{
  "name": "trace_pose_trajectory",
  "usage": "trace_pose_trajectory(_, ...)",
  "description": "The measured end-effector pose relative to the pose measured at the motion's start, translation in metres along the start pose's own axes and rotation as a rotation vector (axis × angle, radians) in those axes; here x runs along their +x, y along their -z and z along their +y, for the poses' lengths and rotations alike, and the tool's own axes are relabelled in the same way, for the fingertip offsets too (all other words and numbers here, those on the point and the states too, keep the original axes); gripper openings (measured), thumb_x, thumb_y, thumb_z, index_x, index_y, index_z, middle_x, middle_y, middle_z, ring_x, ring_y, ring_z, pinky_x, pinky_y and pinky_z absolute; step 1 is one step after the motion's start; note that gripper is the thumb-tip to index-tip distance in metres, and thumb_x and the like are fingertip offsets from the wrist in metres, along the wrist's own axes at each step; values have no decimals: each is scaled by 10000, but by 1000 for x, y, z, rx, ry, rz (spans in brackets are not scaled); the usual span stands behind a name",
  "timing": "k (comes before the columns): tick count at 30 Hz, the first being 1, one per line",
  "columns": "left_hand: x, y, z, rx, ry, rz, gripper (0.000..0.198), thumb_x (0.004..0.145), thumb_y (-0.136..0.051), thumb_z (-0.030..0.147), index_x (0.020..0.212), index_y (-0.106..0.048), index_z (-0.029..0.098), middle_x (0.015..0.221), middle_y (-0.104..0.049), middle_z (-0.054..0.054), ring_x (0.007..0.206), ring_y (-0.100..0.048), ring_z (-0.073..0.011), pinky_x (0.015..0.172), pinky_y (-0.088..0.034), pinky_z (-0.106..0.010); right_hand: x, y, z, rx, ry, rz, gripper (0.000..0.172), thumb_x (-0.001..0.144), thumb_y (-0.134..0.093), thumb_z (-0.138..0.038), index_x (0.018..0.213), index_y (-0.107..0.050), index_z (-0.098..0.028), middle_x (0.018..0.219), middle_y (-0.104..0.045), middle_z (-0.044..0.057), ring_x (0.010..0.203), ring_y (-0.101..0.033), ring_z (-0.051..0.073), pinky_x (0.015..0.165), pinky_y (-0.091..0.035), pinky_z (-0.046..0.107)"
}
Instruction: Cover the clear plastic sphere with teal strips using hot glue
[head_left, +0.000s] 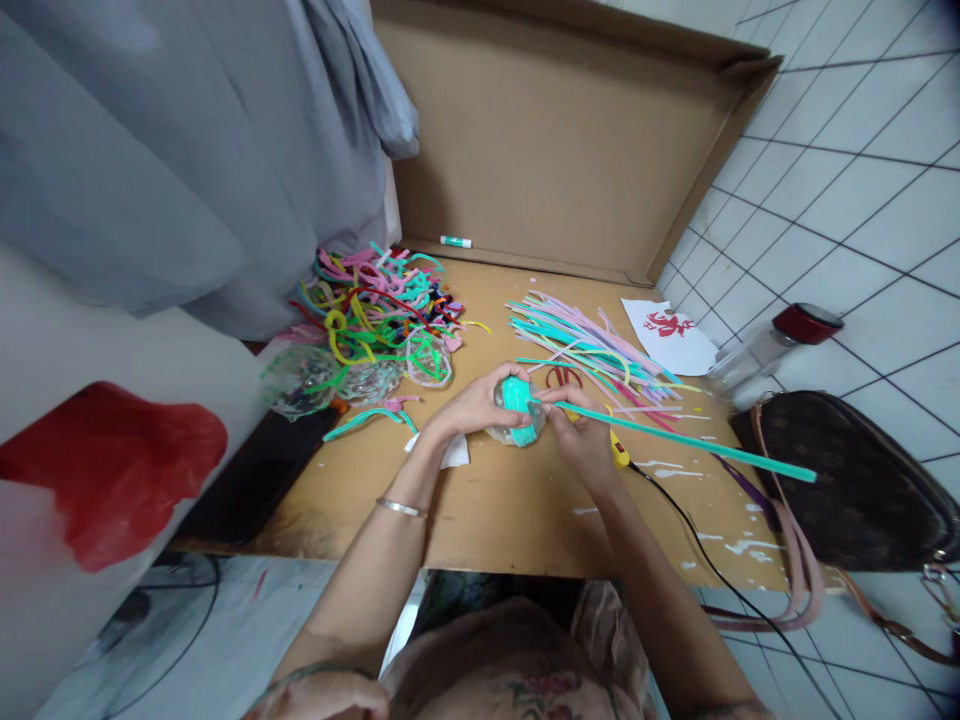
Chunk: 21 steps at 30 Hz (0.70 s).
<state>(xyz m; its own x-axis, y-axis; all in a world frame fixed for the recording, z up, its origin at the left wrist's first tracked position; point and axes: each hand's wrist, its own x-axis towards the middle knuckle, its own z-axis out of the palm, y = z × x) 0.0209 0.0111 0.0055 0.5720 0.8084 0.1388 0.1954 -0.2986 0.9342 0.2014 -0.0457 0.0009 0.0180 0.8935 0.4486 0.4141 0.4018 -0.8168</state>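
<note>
My left hand [471, 404] is wrapped round a clear round ball [517, 415] partly covered with teal pipe cleaner, holding it just above the wooden table [510, 510]. My right hand [581, 430] pinches a long teal pipe cleaner [697, 447] at the ball, and the free end sticks out to the right. A yellow-handled tool [619, 450] lies under my right hand with a black cord [690, 540] running off it.
A heap of mixed coloured pipe cleaners [375, 305] and clear balls [300, 380] lies at the left. Straight pastel pipe cleaners [592, 350] lie in the middle. A brown bag [847, 480], a red-lidded jar [772, 350], a paper sheet [671, 335], a glue stick [455, 241] and a cardboard wall [555, 130] stand around.
</note>
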Motion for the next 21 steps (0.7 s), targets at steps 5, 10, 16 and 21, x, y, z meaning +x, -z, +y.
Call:
trace_pose_trajectory(5,0,0,1,-9,4,-5,516,604,-715,276,1067,-507,185,937,-545,15,802,-494,-126,730,-424,-231,0,0,-2,-26,-12,-9,77,786,-556,-271,809,-625,-247,919,-712,20,897,-641,212,842,-500,394)
trace_pose_trajectory(10,0,0,2,-10,4,1,516,599,-718,274,1061,-509,179,943,-550,12,812,-501,-128,746,-430,-234,0,0,-1,-53,7,-17,87,795,-546,-267,800,-629,-246,903,-714,23,888,-639,208,854,-496,393)
trace_pose_trajectory(16,1,0,-1,-23,1,-13,532,618,-725,289,1087,-498,181,961,-557,9,808,-514,-122,738,-428,-230,0,1,2,-58,14,-34,102,796,-535,-254,808,-636,-249,903,-712,17,900,-636,204,854,-495,390)
trace_pose_trajectory(21,2,0,-4,9,-23,13,523,615,-732,297,1075,-511,181,1114,-564,-34,961,-551,-169,854,-441,-288,1,1,0,-58,26,-31,112,786,-530,-221,796,-638,-251,898,-710,9,889,-638,201,853,-492,387)
